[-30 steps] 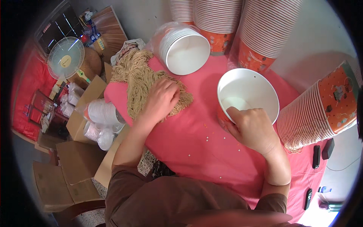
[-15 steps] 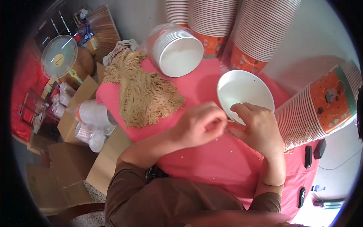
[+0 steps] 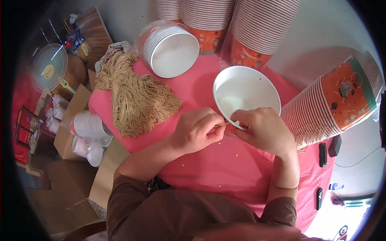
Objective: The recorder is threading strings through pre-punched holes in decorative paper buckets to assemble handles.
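Observation:
A white-lined paper bucket [image 3: 245, 90] stands tilted in front of me, its open mouth facing me, with a small dark hole near the far rim. My right hand [image 3: 265, 130] is closed on its near rim, thumb outside and fingers reaching inside. Just left of that rim, my left hand [image 3: 201, 130] is pinched on what looks like a thin tan cord, mostly hidden by the fingers. Left of my hands, a large bundle of tan cords [image 3: 138, 102] lies on the pink tablecloth [image 3: 205, 168].
Tall stacks of orange-printed paper buckets [image 3: 251, 52] stand along the back. One more stack [image 3: 325, 104] leans at the right, cords hanging from it. Plastic-wrapped buckets [image 3: 175, 54] lie at the back left. Cardboard boxes [image 3: 70, 176] and a fan [image 3: 50, 68] are off the table's left.
My left hand has moved closer to the bucket's rim, and its fingers are pinched tighter. My right hand now grips the rim. The whole view has shifted slightly.

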The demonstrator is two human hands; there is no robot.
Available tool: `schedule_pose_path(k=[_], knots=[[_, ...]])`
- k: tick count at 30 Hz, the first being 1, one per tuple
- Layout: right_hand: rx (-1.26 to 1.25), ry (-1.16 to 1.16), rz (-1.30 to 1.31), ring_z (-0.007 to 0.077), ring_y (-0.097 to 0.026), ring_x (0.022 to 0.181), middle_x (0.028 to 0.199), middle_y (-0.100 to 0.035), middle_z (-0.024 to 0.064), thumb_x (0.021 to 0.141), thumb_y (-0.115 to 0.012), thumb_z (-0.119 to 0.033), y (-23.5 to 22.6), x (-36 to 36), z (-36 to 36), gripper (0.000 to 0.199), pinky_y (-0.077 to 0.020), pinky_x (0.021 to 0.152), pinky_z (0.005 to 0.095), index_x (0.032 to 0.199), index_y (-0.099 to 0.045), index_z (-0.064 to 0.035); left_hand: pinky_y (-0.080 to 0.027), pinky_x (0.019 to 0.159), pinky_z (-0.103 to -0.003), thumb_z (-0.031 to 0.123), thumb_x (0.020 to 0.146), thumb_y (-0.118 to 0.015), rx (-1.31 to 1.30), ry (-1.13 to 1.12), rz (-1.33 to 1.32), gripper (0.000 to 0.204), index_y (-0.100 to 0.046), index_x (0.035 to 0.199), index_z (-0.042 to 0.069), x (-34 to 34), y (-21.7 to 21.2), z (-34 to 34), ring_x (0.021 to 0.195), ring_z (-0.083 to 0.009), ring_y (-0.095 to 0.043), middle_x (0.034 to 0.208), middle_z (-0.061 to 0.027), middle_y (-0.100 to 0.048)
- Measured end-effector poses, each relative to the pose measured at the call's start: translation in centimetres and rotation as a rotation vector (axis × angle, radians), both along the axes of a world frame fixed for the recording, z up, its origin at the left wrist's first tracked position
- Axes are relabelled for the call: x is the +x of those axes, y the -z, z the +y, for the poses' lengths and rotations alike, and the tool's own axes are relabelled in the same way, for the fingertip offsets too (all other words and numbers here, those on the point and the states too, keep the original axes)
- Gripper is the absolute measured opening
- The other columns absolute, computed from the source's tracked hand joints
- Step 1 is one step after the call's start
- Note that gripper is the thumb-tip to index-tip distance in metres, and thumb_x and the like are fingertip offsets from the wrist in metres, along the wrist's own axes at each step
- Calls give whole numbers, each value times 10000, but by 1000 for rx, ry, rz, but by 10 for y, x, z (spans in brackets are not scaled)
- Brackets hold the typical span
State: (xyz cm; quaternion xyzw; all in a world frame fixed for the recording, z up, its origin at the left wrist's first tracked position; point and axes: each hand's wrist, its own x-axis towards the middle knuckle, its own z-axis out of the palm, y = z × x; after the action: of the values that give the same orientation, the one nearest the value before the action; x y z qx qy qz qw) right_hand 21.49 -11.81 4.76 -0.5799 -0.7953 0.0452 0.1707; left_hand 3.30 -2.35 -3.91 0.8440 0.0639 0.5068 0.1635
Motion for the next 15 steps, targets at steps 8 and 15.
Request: schedule_pose_path(k=[8,15], knots=[[-57,11,66,276,-670,630,665,-659,98,808,-752,-188,-8,0,-4,223,-497,579,386,987,-695,-68,-470,467,-322,0,705,-738,23,-33,8,233,-575,852,76,0,0,-2,572,-192,-605,706,-36,-570],[-101,-35,320,317,-680,675,712,-688,132,864,-676,-156,-12,14,2,157,-501,617,411,960,-708,-36,-462,459,-320,15,725,-733,51,-56,-27,209,-582,847,92,5,-1,-3,558,-189,-602,698,-27,-583]])
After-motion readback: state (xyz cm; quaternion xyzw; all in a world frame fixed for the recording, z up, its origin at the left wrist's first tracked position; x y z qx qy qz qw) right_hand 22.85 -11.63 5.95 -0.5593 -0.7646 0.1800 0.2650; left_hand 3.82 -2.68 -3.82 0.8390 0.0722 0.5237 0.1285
